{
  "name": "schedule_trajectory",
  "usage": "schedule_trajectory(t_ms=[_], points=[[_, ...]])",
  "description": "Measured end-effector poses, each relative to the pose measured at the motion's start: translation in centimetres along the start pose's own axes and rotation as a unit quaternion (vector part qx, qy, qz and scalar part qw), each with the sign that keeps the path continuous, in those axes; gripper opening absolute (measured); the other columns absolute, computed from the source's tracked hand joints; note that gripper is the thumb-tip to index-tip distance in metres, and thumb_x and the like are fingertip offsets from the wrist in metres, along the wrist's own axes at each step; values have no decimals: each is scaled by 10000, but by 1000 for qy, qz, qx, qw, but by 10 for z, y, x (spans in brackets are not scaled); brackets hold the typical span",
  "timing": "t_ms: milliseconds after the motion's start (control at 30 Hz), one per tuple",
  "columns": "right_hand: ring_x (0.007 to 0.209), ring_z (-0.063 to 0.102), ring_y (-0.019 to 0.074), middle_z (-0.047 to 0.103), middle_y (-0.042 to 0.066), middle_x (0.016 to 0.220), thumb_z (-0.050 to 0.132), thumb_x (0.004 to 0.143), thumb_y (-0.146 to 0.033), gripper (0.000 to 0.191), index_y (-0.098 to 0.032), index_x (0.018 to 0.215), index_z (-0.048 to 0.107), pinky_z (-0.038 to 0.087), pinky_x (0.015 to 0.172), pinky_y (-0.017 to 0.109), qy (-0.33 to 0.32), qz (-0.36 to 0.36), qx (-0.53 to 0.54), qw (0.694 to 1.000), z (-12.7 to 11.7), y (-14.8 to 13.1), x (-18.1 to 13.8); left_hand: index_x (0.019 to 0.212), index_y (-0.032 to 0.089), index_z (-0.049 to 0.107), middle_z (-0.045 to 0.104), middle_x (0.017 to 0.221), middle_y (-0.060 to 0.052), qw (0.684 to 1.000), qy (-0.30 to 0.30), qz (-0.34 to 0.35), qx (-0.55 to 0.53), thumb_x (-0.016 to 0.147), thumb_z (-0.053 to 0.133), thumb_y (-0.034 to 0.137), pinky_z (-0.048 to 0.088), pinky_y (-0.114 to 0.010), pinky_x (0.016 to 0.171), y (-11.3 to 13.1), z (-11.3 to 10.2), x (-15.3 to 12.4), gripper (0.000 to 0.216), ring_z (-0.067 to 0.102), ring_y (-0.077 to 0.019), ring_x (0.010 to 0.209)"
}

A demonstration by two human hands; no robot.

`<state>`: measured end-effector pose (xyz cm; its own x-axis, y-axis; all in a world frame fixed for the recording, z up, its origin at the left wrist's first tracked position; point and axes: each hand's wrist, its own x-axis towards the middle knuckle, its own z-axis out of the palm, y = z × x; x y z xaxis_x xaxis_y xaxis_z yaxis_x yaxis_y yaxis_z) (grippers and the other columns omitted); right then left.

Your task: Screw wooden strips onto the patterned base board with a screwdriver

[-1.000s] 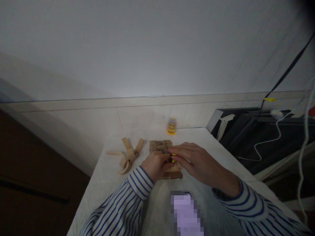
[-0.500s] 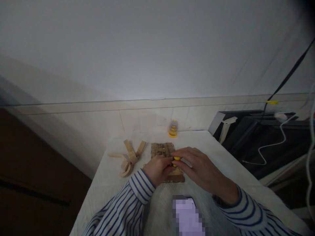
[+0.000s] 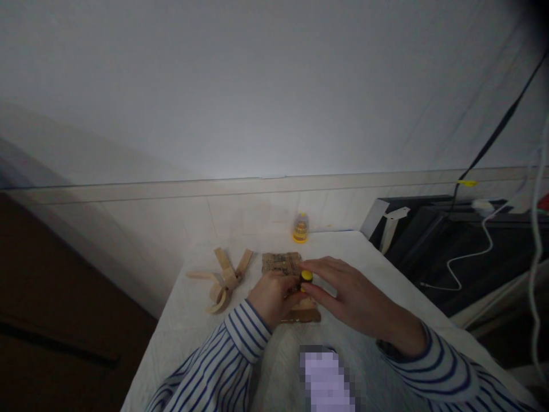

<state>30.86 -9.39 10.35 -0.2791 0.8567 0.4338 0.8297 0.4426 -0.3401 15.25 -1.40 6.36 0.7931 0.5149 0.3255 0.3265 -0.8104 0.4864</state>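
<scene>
A small object with a rounded yellow top and a dark band (image 3: 306, 276) is between my two hands, over a brown paper packet (image 3: 282, 262). Its lower part is hidden by my fingers, so I cannot tell its kind. My left hand (image 3: 274, 297) is closed round it from the left, thumb and fingers pinched together. From the right, the thumb and forefinger of my right hand (image 3: 343, 292) rest at either side of the yellow top. Both hands partly cover the packet, which lies flat on the white cloth.
Pale strap-like strips tied in a knot (image 3: 229, 280) lie to the left. A clear glue bottle with a yellow base (image 3: 301, 228) stands near the wall. A pixelated phone-like shape (image 3: 328, 380) lies in front. Dark panels (image 3: 429, 240) and a white cable (image 3: 452, 269) are at the right.
More of the yellow top and its dark band shows between my fingers, and my right thumb and forefinger look slightly farther apart. The view has shifted a little.
</scene>
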Motion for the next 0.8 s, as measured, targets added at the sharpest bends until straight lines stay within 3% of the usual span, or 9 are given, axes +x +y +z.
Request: schedule_trajectory(t_ms=[100, 233, 800], points=[[1016, 544, 190, 610, 69, 1115, 474, 852, -177, 373, -214, 1224, 467, 449, 868, 391, -12, -5, 1, 1000, -4, 0, 0, 721, 130, 616, 609, 651, -26, 1000, -8, 5, -6, 793, 583, 219, 412, -215, 588, 1, -2, 1, 119, 570, -142, 635], [1008, 551, 186, 619, 60, 1111, 440, 864, -142, 309, -214, 1149, 537, 443, 868, 391, -31, -26, -6, 999, -5, 0, 0, 740, 136, 613, 604, 671, -20, 1000, -10, 2, -6, 783, 590, 204, 416, -208, 601, 2, -3, 1, 83, 568, -133, 635], [876, 559, 197, 637, 54, 950, 473, 877, -244, 158, -180, 992, 561, 431, 761, 376, -18, -12, -56, 998, 0, -3, 1, 817, 143, 593, 625, 740, -38, 997, -58, 45, -36, 857, 465, 206, 433, -221, 656, -7, 0, -1, 148, 575, -148, 700]])
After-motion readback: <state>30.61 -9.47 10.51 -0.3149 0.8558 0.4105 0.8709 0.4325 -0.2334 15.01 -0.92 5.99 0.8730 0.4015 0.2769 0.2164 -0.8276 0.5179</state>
